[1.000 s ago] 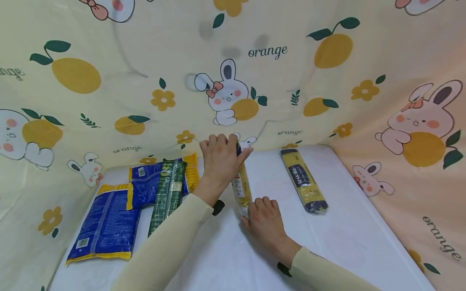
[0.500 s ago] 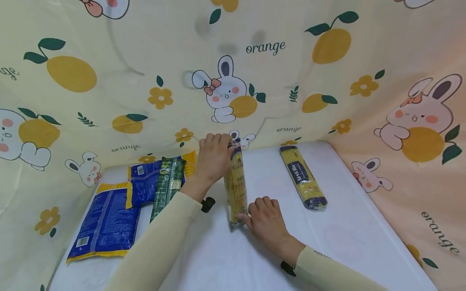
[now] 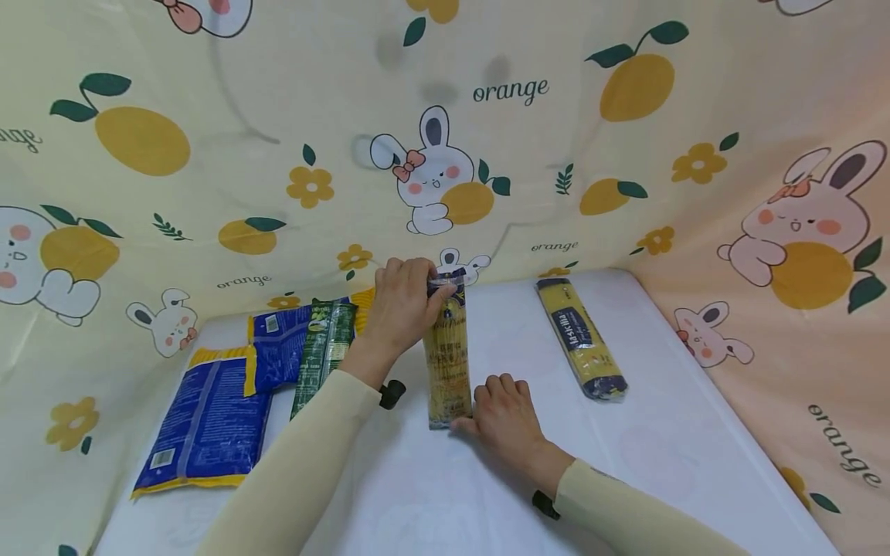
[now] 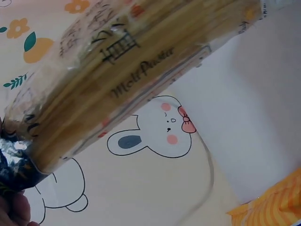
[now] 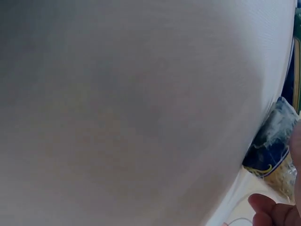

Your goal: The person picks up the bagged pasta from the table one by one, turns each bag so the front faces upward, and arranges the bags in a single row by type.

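A clear-wrapped spaghetti pack (image 3: 448, 359) with dark ends stands roughly upright at the middle, its broad face toward the head camera. My left hand (image 3: 402, 305) grips its top end, thumb across the front. Low on the right, my right hand (image 3: 507, 421) has its fingers curled and its thumb at the pack's bottom corner. In the left wrist view the spaghetti pack (image 4: 127, 89) runs slantwise, with left fingertips (image 4: 19, 209) at its dark end. The right wrist view catches the pack's blue end (image 5: 268, 143) beside my right fingertips (image 5: 265, 207); the rest is cut off.
Another yellow spaghetti pack (image 3: 580, 340) lies to the right on the white table (image 3: 667, 448). At left lie a green pack (image 3: 323, 347) and two blue-and-yellow bags (image 3: 205, 421), partly behind my left arm. A printed cloth (image 3: 306, 93) hangs close behind the table.
The spaghetti pack has turned from its narrow side to show its broad face, its lower end shifting slightly left. My left hand has moved a little left with it; the right hand stays nearly in place.
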Motion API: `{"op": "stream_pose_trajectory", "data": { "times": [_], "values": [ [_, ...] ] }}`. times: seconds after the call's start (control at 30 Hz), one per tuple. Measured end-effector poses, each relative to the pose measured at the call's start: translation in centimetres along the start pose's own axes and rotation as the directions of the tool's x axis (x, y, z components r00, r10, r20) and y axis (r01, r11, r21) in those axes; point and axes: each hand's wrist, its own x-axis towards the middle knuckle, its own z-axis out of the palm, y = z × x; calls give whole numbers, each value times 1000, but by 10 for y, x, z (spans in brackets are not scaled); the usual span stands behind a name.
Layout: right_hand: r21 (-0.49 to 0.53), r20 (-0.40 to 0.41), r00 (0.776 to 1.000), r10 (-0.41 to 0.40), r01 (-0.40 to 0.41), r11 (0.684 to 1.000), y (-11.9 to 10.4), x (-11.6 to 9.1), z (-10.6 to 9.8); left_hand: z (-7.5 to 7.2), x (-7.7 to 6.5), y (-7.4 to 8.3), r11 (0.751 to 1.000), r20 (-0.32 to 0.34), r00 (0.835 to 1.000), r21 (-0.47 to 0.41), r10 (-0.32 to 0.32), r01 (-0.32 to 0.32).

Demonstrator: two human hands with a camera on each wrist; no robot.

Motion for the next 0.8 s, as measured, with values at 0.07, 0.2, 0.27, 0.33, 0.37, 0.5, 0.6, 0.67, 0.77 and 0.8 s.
{"op": "stream_pose_trajectory", "data": {
  "times": [0.07,0.2,0.27,0.33,0.37,0.5,0.6,0.67,0.77,0.8],
  "values": [
    [9,21,1000,1,-1,1000,-2,3,1,0,-1,-1,1000,3,1000,25,2,-2],
    [44,58,998,19,-22,999,-5,6,3,1,-4,-1,989,13,999,142,40,-41],
    [58,68,997,29,-33,998,-5,6,4,2,-5,-1,972,13,997,223,72,-73],
    [64,76,996,37,-42,997,-4,6,5,4,-6,-2,953,8,995,287,97,-95],
    [68,83,996,39,-44,997,-4,6,5,5,-6,-3,944,4,995,314,102,-98],
    [69,78,997,31,-36,997,-5,5,6,7,-8,-9,920,9,995,381,95,-92],
    [69,70,997,20,-25,997,-5,3,5,8,-8,-14,915,14,995,391,98,-96],
    [68,64,998,12,-16,998,-4,2,2,8,-9,-18,919,25,995,383,93,-95],
    [63,57,998,5,-9,998,-1,-1,-4,9,-9,-23,926,32,996,367,80,-86],
    [58,56,998,3,-6,998,0,-2,-7,10,-9,-24,929,32,997,361,75,-81]
  ]
}}
